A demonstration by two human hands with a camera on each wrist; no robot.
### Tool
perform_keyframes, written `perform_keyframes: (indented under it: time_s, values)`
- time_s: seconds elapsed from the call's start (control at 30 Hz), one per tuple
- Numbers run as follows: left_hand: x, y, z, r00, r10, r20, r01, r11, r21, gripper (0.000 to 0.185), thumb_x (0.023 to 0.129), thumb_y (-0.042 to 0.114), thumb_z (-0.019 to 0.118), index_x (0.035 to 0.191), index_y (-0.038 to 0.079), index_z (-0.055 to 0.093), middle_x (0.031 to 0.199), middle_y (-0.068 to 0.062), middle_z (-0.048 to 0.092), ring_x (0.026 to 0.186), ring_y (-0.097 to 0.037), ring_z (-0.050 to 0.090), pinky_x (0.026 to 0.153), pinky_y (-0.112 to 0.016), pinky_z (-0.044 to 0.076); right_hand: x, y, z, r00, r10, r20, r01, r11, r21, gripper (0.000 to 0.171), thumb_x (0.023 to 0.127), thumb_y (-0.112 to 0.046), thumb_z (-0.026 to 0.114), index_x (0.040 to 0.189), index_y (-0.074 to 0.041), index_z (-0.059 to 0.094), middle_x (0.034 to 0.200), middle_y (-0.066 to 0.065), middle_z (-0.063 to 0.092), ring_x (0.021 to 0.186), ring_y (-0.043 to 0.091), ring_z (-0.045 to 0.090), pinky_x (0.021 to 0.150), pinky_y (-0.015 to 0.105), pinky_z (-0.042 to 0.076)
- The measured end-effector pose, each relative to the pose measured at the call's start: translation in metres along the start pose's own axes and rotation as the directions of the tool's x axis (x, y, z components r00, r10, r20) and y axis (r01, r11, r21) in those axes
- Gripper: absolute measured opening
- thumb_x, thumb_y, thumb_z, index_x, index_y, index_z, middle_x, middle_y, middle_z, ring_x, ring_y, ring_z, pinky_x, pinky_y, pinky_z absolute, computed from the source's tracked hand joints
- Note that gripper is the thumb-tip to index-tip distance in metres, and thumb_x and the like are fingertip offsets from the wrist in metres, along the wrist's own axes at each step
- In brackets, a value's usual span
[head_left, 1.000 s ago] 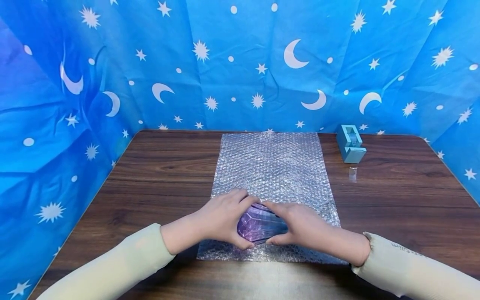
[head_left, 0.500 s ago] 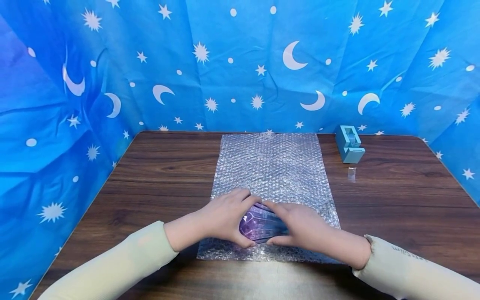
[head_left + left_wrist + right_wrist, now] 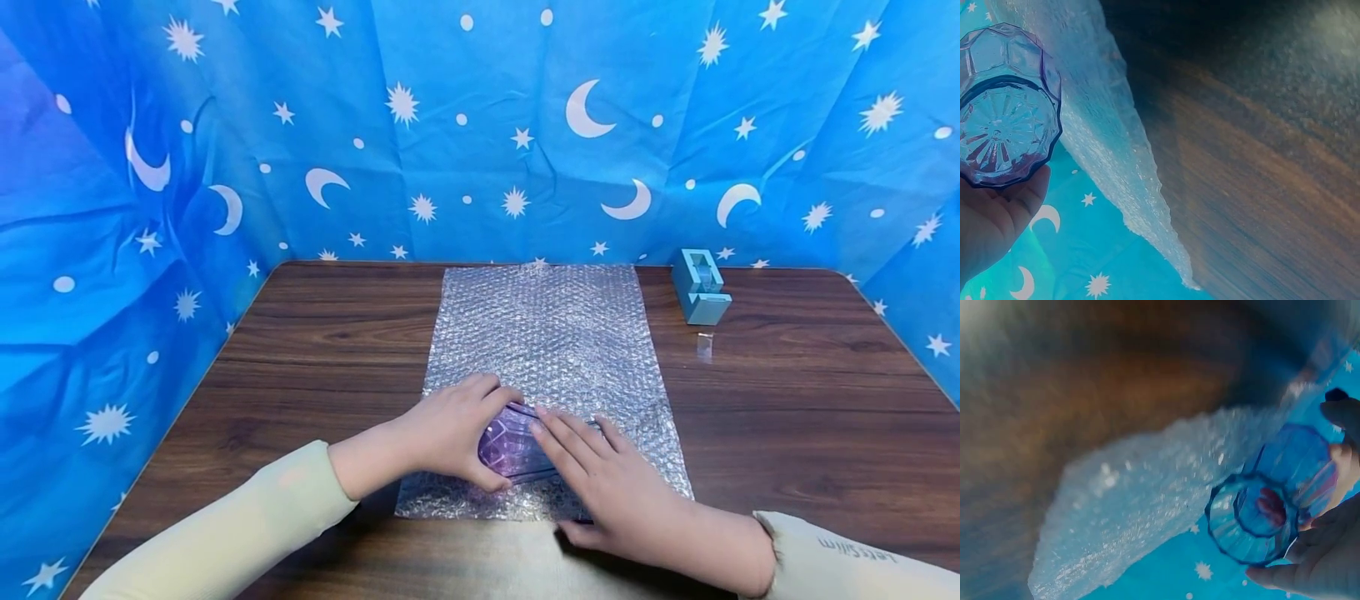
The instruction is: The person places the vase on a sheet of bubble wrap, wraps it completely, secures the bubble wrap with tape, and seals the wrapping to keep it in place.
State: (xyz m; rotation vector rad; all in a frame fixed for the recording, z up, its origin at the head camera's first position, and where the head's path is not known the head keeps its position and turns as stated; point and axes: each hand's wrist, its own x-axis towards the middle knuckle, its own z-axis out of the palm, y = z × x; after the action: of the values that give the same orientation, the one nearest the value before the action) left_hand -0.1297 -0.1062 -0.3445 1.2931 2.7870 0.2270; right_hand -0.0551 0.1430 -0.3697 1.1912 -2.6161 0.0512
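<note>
The left hand point(image 3: 450, 433) held the purple glass cup point(image 3: 510, 446) lying on bubble wrap point(image 3: 547, 342). The right hand point(image 3: 607, 483) lay flat, fingers straight. The cup looked hard, slippery and breakable, best held round its sides.

A faceted blue-violet glass point(image 3: 1266, 515) lies mouth-on beside blurred bubble wrap point(image 3: 1147, 500), fingers point(image 3: 1310, 572) touching its rim.

Bare table point(image 3: 787, 417) right of the bubble wrap point(image 3: 547, 333); only tape dispenser point(image 3: 701, 287) stands far back.
</note>
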Motion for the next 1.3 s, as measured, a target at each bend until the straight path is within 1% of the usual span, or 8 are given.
perform_keyframes:
  time_s: [0.2,0.3,0.53,0.63,0.73,0.87,1.07,1.3]
  values:
    - [0.002,-0.002,-0.002,1.000,-0.017,0.021,0.017,0.999,-0.032,0.095,0.066,0.060,0.086,0.141,0.012,0.054,0.117,-0.003,0.063,0.105,-0.017,0.061,0.091,-0.038,0.060,-0.004,-0.004,0.007,0.999,-0.010,0.035,0.011,0.999,-0.031,0.104,0.077,-0.041,0.084,0.158,-0.003,0.031,0.166,0.016,0.036,0.149,0.033,0.042,0.111,0.065,0.044]
    - [0.003,-0.002,-0.003,0.999,-0.034,0.040,0.037,0.997,-0.065,0.094,0.067,0.058,0.087,0.142,0.012,0.054,0.120,-0.004,0.063,0.108,-0.019,0.061,0.093,-0.039,0.059,-0.003,-0.004,0.011,1.000,-0.012,0.018,0.013,0.997,-0.073,0.102,0.074,-0.035,0.083,0.157,-0.002,0.033,0.165,0.018,0.036,0.149,0.033,0.043,0.111,0.066,0.043]
    - [0.002,-0.005,-0.003,0.997,-0.053,0.056,0.058,0.993,-0.100,0.094,0.067,0.056,0.086,0.143,0.012,0.054,0.124,-0.005,0.062,0.110,-0.020,0.060,0.093,-0.041,0.059,-0.001,-0.007,0.017,1.000,-0.004,-0.003,0.004,0.993,-0.115,0.109,0.065,-0.034,0.087,0.154,-0.001,0.034,0.163,0.020,0.039,0.148,0.034,0.043,0.111,0.065,0.043]
    - [0.002,-0.007,-0.003,0.997,-0.047,0.056,0.053,0.992,-0.113,0.093,0.067,0.055,0.087,0.142,0.011,0.054,0.123,-0.005,0.062,0.108,-0.020,0.060,0.093,-0.041,0.059,-0.001,-0.008,0.020,0.999,0.002,-0.032,-0.006,0.989,-0.145,0.107,0.064,-0.028,0.088,0.154,-0.002,0.035,0.161,0.019,0.042,0.147,0.032,0.045,0.111,0.063,0.044]
    - [0.002,-0.009,-0.002,0.998,-0.040,0.057,0.047,0.990,-0.135,0.091,0.067,0.054,0.086,0.140,0.011,0.054,0.122,-0.006,0.063,0.108,-0.020,0.060,0.093,-0.040,0.058,0.002,-0.008,0.020,0.998,0.006,-0.069,-0.017,0.987,-0.160,0.103,0.067,-0.029,0.088,0.153,-0.003,0.037,0.159,0.017,0.045,0.144,0.031,0.049,0.108,0.061,0.047]
    - [0.003,-0.011,-0.003,0.997,-0.044,0.062,0.053,0.986,-0.158,0.089,0.069,0.054,0.086,0.140,0.011,0.054,0.122,-0.006,0.062,0.108,-0.019,0.060,0.093,-0.039,0.058,0.012,-0.004,0.014,0.997,0.031,-0.068,-0.038,0.994,-0.099,0.097,0.075,-0.038,0.087,0.153,-0.005,0.039,0.156,0.016,0.050,0.136,0.032,0.057,0.105,0.061,0.050]
    - [0.006,-0.009,-0.004,0.997,-0.023,0.077,0.034,0.989,-0.142,0.091,0.071,0.054,0.085,0.143,0.009,0.052,0.126,-0.008,0.062,0.113,-0.021,0.060,0.098,-0.042,0.057,0.030,0.010,0.002,0.999,0.038,-0.007,-0.038,0.999,0.014,0.089,0.081,-0.038,0.085,0.152,-0.003,0.044,0.143,0.019,0.062,0.119,0.031,0.068,0.099,0.052,0.058]
    - [0.006,-0.007,-0.011,0.988,-0.066,0.143,0.085,0.987,-0.133,0.092,0.076,0.056,0.083,0.148,0.010,0.049,0.133,-0.010,0.063,0.120,-0.025,0.062,0.100,-0.046,0.057,0.035,0.019,-0.001,0.999,0.023,0.032,-0.026,0.994,0.102,0.082,0.089,-0.039,0.078,0.154,-0.004,0.042,0.141,0.022,0.063,0.113,0.035,0.071,0.094,0.048,0.061]
